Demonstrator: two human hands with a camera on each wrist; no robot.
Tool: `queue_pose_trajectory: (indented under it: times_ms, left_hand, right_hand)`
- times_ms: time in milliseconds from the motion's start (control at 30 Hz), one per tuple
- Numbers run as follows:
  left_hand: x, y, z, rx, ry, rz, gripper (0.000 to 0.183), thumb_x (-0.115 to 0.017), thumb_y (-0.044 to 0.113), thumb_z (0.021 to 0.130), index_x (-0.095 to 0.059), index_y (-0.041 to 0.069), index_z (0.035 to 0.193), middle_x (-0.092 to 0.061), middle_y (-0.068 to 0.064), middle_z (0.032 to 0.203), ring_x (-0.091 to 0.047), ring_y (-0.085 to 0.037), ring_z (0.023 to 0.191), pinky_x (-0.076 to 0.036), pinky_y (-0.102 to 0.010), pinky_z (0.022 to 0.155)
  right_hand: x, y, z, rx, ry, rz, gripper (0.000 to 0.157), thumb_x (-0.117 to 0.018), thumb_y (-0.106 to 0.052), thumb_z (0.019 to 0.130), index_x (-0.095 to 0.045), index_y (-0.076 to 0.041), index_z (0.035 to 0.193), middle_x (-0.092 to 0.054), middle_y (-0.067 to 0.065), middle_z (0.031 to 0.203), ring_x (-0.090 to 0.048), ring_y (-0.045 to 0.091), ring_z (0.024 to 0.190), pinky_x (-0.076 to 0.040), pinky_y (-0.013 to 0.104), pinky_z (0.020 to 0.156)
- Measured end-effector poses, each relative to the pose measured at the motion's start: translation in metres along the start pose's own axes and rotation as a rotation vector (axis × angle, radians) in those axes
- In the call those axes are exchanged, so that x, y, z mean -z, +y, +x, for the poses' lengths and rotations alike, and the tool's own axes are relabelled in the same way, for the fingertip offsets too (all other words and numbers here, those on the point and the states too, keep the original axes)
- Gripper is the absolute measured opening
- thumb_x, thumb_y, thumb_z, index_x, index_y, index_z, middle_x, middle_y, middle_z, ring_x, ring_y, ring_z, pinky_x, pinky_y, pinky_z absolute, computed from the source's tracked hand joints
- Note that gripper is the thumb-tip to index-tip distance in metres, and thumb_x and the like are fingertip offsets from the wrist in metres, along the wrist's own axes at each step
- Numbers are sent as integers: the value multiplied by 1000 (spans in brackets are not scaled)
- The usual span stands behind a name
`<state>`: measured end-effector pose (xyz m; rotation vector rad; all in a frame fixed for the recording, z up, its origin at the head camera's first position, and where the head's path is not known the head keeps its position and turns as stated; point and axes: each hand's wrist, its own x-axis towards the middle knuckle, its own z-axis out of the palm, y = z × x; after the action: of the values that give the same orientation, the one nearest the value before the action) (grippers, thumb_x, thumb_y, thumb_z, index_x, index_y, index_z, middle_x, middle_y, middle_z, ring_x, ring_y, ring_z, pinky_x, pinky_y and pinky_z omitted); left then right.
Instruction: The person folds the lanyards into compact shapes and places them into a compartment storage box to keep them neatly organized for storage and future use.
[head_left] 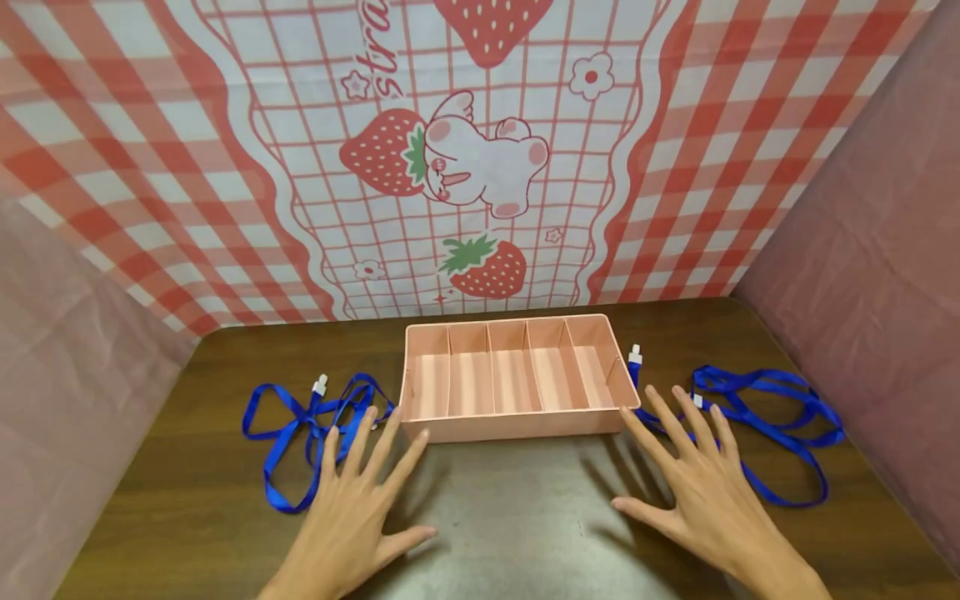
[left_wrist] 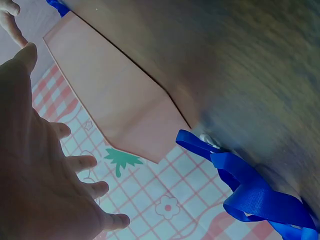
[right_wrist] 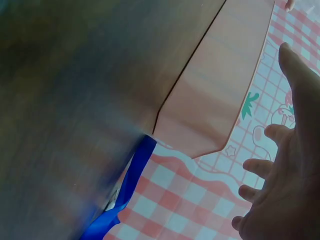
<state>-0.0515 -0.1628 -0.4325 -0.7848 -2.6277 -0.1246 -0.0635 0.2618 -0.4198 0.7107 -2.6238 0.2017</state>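
Observation:
A pink box point(head_left: 510, 427) with a row of several compartments, nothing lying in them, stands on the brown table. My left hand point(head_left: 352, 508) is spread near its front left corner, between the box and a blue lanyard point(head_left: 277, 450) with a white clip. On the other side, my right hand point(head_left: 705, 492) spreads its fingers by the front right corner, partly covering a second blue lanyard point(head_left: 795, 442). Both wrist views show the hands with straight fingers and nothing held; the box's outer wall point(left_wrist: 120, 85) shows in the left one, and its wall point(right_wrist: 215, 85) in the right one.
Behind the table hangs a red and white checked cloth point(head_left: 720, 150) with strawberry prints. Pink fabric point(head_left: 862, 275) hangs at the right side, and more pink fabric point(head_left: 75, 350) at the left. The wooden tabletop point(head_left: 510, 517) reaches toward me in front of the box.

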Motion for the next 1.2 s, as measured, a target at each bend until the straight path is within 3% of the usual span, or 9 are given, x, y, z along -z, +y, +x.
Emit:
queue_pose_trajectory:
  times_ms: [267,433,533,700,900,1067,1200]
  left_hand:
    - [3,0,3,-9,31,1,101,-60,78,77,-32,23,157,-23,-16,162,-12,-41,150,-15,-74,107]
    - [6,4,6,-66,32,-26,96,-64,72,80,-32,24,157,-30,-19,158,-14,-40,150,-10,-71,111]
    - [8,8,10,-117,51,-65,90,-66,65,83,-34,21,156,-32,-19,157,-24,-40,146,-9,-65,114]
    - [12,15,17,-202,89,-105,77,-64,55,89,-42,15,152,-34,-19,156,-37,-39,139,-22,-58,113]
    - [14,24,26,-255,128,-115,58,-53,47,99,-50,11,144,-44,-19,149,-44,-36,134,-39,-56,105]
    - [13,32,35,-326,211,-156,42,-46,35,104,-60,6,131,-56,-17,135,-55,-34,121,-45,-52,98]
    - [15,40,41,-380,265,-173,34,-44,27,105,-65,4,118,-61,-13,123,-60,-32,111,-48,-46,93]
  right_hand:
    - [4,2,-3,-18,-19,-1,99,-62,-76,78,-35,-21,155,-18,10,165,-8,39,150,-2,66,116]
    - [6,5,-6,-41,-34,5,93,-65,-69,82,-35,-20,155,-19,12,164,-9,36,151,-2,65,116]
    - [7,8,-7,-65,-22,23,82,-63,-60,89,-34,-20,156,-25,12,162,-13,34,150,-4,63,117]
    - [7,15,-3,-86,66,82,62,-63,-35,97,-41,-15,152,-47,14,148,-37,36,139,-17,62,113]
    - [-1,30,6,-57,112,119,49,-74,-7,85,-59,-1,132,-62,22,128,-52,41,122,-32,63,99]
    - [-12,40,4,-49,69,159,45,-78,-4,81,-62,2,123,-64,23,119,-56,46,112,-38,63,90]
    - [-18,46,7,-40,44,125,45,-77,-4,81,-62,6,122,-64,25,116,-57,46,110,-40,63,90]
